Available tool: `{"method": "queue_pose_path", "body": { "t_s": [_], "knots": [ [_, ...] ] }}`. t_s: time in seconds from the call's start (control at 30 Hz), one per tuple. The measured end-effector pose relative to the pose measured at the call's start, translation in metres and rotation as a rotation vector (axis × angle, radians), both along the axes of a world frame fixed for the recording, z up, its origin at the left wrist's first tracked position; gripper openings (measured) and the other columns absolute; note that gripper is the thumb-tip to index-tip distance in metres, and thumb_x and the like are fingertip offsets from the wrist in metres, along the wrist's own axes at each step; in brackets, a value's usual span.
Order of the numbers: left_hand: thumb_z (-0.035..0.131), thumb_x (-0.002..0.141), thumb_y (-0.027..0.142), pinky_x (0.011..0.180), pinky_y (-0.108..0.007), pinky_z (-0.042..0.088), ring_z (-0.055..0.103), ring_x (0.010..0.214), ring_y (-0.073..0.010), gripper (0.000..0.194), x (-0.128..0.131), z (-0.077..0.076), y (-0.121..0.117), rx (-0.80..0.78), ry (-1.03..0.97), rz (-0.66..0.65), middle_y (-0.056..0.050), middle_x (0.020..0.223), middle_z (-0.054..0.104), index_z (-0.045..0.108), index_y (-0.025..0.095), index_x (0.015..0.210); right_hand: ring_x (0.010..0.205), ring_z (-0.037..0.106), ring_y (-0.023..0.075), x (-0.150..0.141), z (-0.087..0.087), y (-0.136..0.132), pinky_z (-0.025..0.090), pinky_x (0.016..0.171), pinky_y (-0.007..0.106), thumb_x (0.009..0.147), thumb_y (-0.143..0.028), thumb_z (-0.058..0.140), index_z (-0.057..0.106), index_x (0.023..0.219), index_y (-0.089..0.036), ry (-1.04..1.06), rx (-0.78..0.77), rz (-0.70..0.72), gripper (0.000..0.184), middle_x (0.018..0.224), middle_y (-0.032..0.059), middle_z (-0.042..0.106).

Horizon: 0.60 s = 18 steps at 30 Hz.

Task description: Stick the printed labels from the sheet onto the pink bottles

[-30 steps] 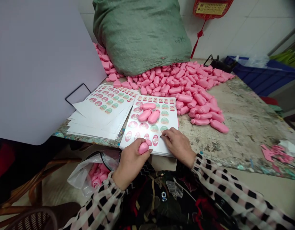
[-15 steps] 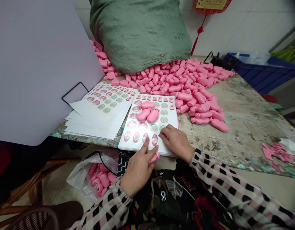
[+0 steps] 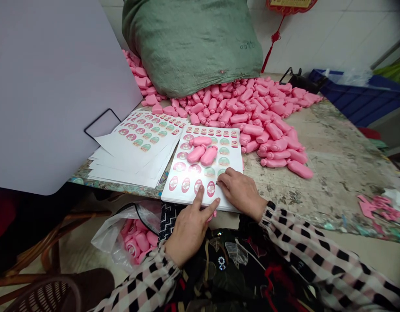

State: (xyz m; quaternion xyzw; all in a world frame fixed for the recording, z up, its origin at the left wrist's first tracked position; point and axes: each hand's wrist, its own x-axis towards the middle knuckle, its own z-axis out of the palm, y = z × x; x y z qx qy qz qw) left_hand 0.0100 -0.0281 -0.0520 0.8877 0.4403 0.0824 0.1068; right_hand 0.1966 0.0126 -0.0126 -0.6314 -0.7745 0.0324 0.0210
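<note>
A stack of sticker sheets lies at the table's front edge, printed with rows of pink and green labels. My left hand rests at its near edge, index finger and thumb spread on the paper. Under that hand a small pink plastic bottle pokes out, mostly hidden by the curled fingers. My right hand is closed in a pinch beside an oval pink sticker. A small dark tip shows at its fingertips; its kind is too small to tell. Three pink toy bottles lie on the sheet's middle.
A large pile of pink bottles spreads behind, beneath a green sack. More sticker sheets lie left, by a grey panel. A plastic bag of pink pieces hangs below the edge. A blue crate stands right.
The view has shifted slightly. My left thumb has stretched further right across the paper, and less of the bottle beneath it shows. My right hand stays beside the oval sticker.
</note>
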Motion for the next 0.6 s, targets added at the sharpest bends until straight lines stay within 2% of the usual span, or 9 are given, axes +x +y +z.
{"method": "queue_pose_path", "body": {
  "t_s": [0.17, 0.37, 0.6],
  "knots": [
    [0.043, 0.088, 0.020, 0.081, -0.040, 0.049, 0.058, 0.103, -0.0250, 0.052, 0.0004, -0.0003, 0.0001, 0.010, 0.009, -0.014, -0.018, 0.150, 0.014, 0.033, 0.036, 0.137, 0.077, 0.055, 0.0157, -0.0010, 0.0029, -0.0006, 0.029, 0.056, 0.027, 0.094, -0.034, 0.032, 0.057, 0.092, -0.022, -0.025, 0.008, 0.014, 0.027, 0.090, 0.0034, 0.055],
    [0.047, 0.084, 0.013, 0.080, -0.040, 0.049, 0.059, 0.099, -0.0246, 0.061, -0.0002, -0.0020, 0.0008, 0.016, 0.042, -0.014, -0.018, 0.151, 0.011, 0.030, 0.037, 0.138, 0.078, 0.055, 0.0149, 0.0014, 0.0029, 0.0005, 0.027, 0.055, 0.027, 0.094, -0.034, 0.033, 0.057, 0.090, -0.023, -0.006, -0.019, 0.030, 0.026, 0.090, 0.0023, 0.055],
    [0.046, 0.085, 0.014, 0.080, -0.039, 0.048, 0.059, 0.099, -0.0242, 0.062, 0.0001, -0.0044, 0.0014, 0.015, 0.049, -0.020, -0.019, 0.151, 0.007, 0.027, 0.037, 0.139, 0.076, 0.055, 0.0134, 0.0019, -0.0002, -0.0029, 0.027, 0.054, 0.025, 0.093, -0.036, 0.035, 0.058, 0.094, -0.024, 0.076, -0.063, -0.012, 0.026, 0.094, 0.0020, 0.053]
  ]
}}
